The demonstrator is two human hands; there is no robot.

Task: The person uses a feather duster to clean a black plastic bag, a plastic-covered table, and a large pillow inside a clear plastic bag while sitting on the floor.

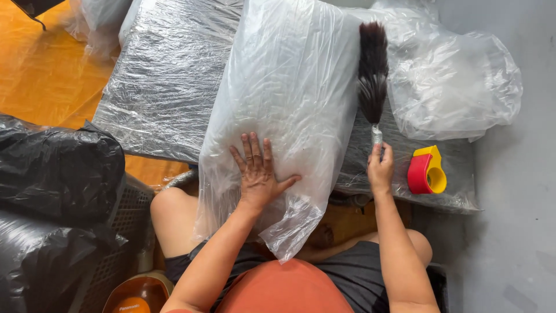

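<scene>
- Clear bag (289,98) fills the centre, left hand (258,174) flat on it; no way across.
- Duster (372,69) stands up from right hand (379,171), blocks the bag's right edge.
- Tape dispenser (427,171) just right of that hand; narrow gap between.
- Crumpled plastic (457,87) closes off upper right.
- Black bags (55,168) wall the left.
- Open: orange floor (40,75) upper left, grey floor (515,232) far right.

Left hand (256,172) flat, right hand (380,168) fisted

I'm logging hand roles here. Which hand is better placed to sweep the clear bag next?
Probably the right hand: it grips the feather duster beside the clear bag. The left hand lies flat on it.
</scene>
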